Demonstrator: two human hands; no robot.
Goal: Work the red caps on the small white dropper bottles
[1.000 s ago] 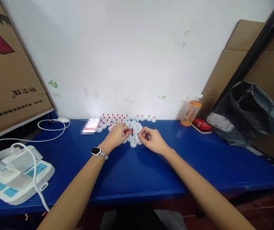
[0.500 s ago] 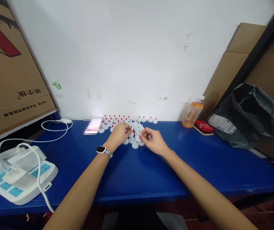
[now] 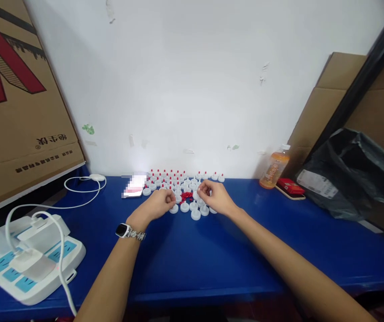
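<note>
My left hand (image 3: 156, 206) and right hand (image 3: 216, 198) sit apart, fingers curled, at the white caps (image 3: 192, 210); grip unclear.

Mirrored, unreadable print on cardboard box (image 3: 17, 112), bottle (image 3: 274, 170) label illegible

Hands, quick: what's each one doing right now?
Left hand: fingers curled shut, pinching something too small to tell.
Right hand: fingers pinched together by the white caps; what it holds cannot be told.

Blurred patch (image 3: 134, 186) unreadable; power strip (image 3: 27, 264) cut off left.
</note>
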